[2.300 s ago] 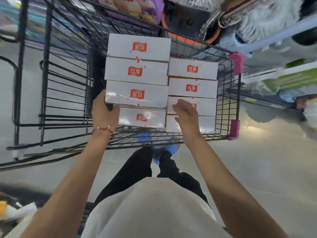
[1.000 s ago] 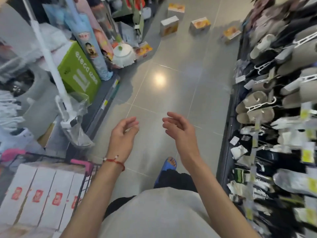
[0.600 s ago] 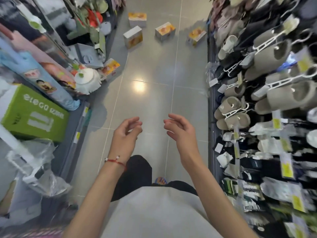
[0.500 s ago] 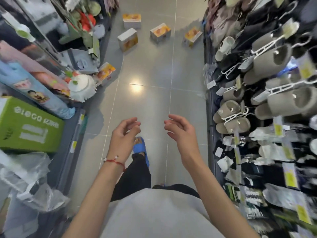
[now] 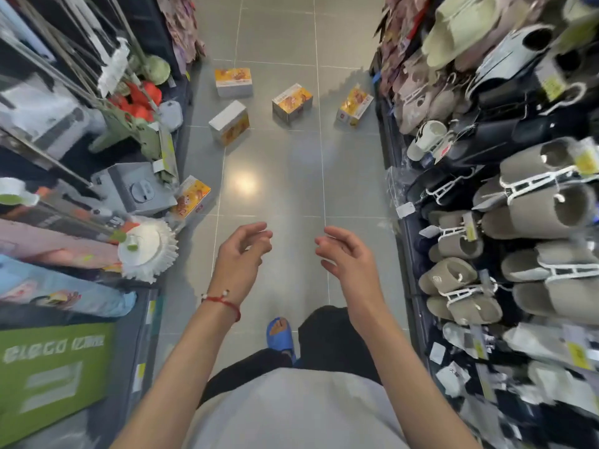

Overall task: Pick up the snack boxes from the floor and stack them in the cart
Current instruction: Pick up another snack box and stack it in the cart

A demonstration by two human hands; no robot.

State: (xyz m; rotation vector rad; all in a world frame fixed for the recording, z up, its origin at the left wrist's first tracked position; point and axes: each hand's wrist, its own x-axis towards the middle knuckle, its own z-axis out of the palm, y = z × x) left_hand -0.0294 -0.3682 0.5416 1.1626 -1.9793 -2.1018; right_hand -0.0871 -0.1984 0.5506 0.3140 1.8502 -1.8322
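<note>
My left hand, with a red string bracelet at the wrist, and my right hand hung in front of me, both empty, fingers loosely curled and parted, gripping nothing. The cart was out of view.

Five snack boxes lay on the grey tiled floor of the aisle. The nearest, an orange-and-yellow printed carton, leaned at the left edge of the aisle against a grey boxed appliance on the bottom shelf. Further ahead were a white-topped carton lying on its side, one lying flat near the left shelving, one near the middle of the aisle, and one tilted at the right edge, beside the rack of hanging grey slippers.

I judged the risks mostly came from the tight aisle. Reaching for the near box, I could have knocked the white round mop head jutting from the left shelf. The glossy tiles and my loose blue slipper made a slip likely if I hurried. The box by the right rack sat close under dangling stock, so a careless bend might have snagged it.
</note>
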